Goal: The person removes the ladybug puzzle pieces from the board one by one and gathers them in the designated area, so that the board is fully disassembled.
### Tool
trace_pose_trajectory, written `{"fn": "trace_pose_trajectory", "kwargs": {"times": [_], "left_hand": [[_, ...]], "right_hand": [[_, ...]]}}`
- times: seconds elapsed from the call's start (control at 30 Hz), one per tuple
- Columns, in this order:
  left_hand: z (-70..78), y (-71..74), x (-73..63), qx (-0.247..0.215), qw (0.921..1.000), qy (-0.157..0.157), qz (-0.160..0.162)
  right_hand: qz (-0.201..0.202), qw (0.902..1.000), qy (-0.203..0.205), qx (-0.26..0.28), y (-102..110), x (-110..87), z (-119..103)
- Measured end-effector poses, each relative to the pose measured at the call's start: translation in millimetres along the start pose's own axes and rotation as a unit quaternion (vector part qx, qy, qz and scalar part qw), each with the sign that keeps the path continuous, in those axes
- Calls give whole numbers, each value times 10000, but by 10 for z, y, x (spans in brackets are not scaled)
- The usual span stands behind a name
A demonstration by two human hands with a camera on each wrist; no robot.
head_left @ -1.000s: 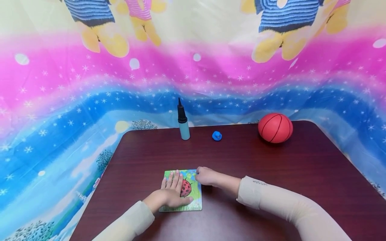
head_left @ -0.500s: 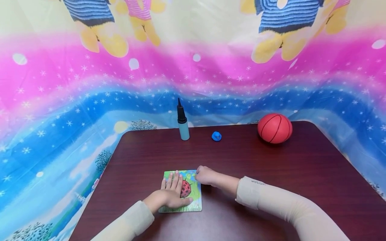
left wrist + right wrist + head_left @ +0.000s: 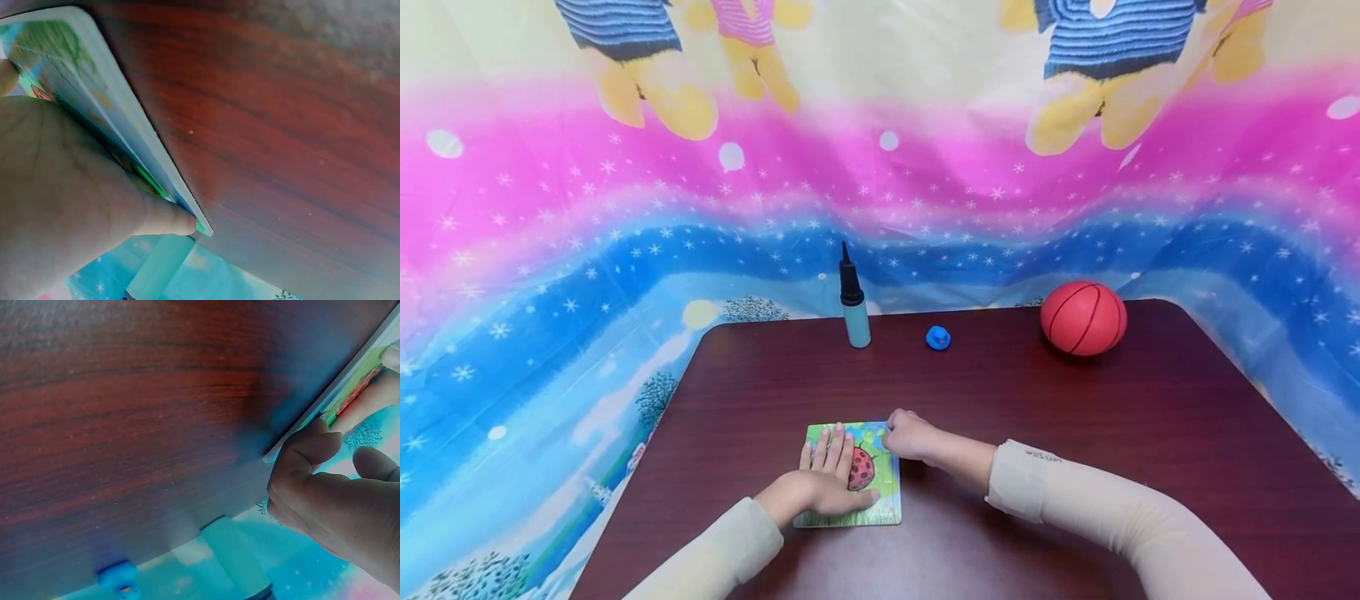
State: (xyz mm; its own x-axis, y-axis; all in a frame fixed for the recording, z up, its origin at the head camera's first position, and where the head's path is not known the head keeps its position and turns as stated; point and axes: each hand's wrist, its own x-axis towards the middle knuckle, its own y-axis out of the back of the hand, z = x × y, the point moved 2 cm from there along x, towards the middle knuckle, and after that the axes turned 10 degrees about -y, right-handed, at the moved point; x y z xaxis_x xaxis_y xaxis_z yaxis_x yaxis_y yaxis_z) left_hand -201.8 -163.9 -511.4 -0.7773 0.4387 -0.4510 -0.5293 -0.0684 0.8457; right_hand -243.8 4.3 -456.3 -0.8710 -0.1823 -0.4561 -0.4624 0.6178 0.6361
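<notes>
Resting flat on a square board (image 3: 887,479) at the near part of a dark wood desk (image 3: 1000,383), my left hand (image 3: 823,483) lies across the picture's left half, its fingers (image 3: 840,450) straight and pointing toward the far edge, thumb stretched out to the right. These fingers grip nothing; they simply lie on the surface. My palm covers part of a red, black-spotted ladybug (image 3: 862,472) printed among green leaves and grass. My right hand (image 3: 912,435) is at the board's far right corner, its fingers curled in and touching the edge; whether they pinch anything there, I cannot tell. The board lies flat, slightly left of the desk's middle, its pale rim seen close up from my left wrist.

Both my forearms wear pale sleeves (image 3: 1022,479), the right one bearing small dark lettering too blurred to read. Toward the back of the desk, a teal pump (image 3: 858,325) with a black pointed top stands upright, well apart from my hands. Just right of it sits a small blue toy (image 3: 937,337), and farther right a red ball (image 3: 1083,318) with black lines. Behind everything hangs a pink and blue cloth (image 3: 887,179) patterned with snowflakes and striped-shirted figures.
</notes>
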Motion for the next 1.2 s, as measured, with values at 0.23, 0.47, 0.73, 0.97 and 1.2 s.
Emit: {"fn": "trace_pose_trajectory", "kwargs": {"times": [0.23, 0.47, 0.73, 0.97, 1.2], "left_hand": [[-12, 20, 13, 54, 9999, 85, 118], [-1, 27, 36, -24, 10000, -60, 62], [-24, 14, 35, 166, 9998, -63, 63], [19, 18, 53, 454, 9987, 40, 210], [30, 34, 49, 336, 9992, 108, 178]], "right_hand": [[-31, 9999, 56, -116, 40, 13, -30], [105, 9964, 238, -813, 66, 50, 8], [380, 9887, 468, -1373, 70, 100, 35], [1047, 9638, 809, -2316, 61, 124, 21], [1052, 9602, 851, -2443, 37, 130, -23]]}}
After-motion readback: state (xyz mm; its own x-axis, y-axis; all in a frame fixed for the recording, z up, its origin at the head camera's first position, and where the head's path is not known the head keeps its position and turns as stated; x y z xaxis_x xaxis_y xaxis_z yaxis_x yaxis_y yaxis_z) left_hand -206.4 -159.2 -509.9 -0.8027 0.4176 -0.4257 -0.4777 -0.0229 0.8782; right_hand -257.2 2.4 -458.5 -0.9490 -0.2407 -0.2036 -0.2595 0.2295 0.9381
